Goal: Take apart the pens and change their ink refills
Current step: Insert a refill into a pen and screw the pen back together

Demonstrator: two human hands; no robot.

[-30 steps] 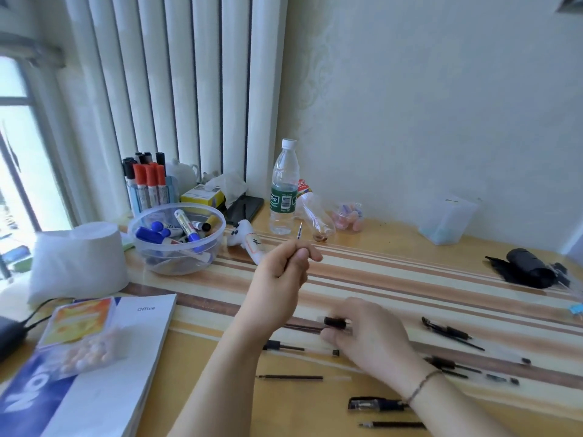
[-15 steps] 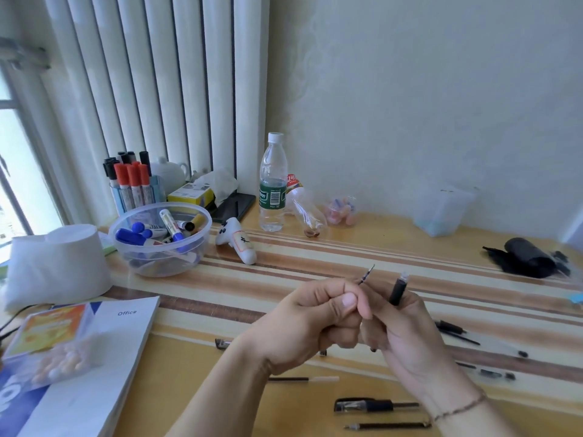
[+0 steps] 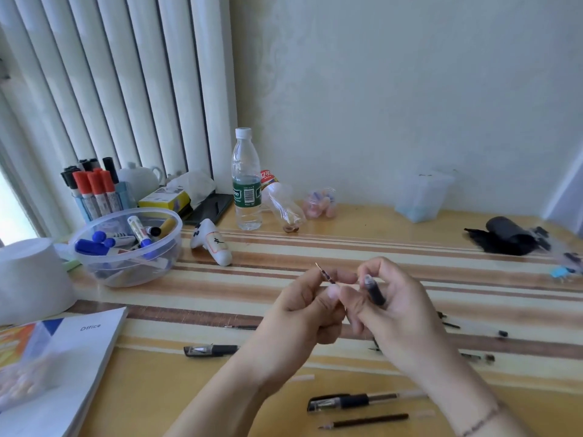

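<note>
My left hand (image 3: 303, 310) pinches a thin ink refill (image 3: 328, 275), whose metal tip sticks up and left above my fingers. My right hand (image 3: 391, 307) holds a short black pen barrel piece (image 3: 373, 290) upright, touching my left hand's fingers. Both hands hover above the striped table. A capped black pen (image 3: 353, 401) and a loose black refill (image 3: 369, 421) lie near the front edge. Another black pen cap piece (image 3: 209, 350) lies left of my left wrist. More pen parts (image 3: 476, 357) lie to the right, partly hidden by my right hand.
A clear bowl (image 3: 126, 272) of markers and a white cup (image 3: 31, 279) stand at the left, with a white booklet (image 3: 63, 367) in front. A water bottle (image 3: 247, 181) stands at the back, a white toy (image 3: 213, 244) near it. Black items (image 3: 504, 236) lie far right.
My right hand picked up the black barrel piece from the table and rose to meet my left hand. My left hand came down and right with the refill. The camera shifted.
</note>
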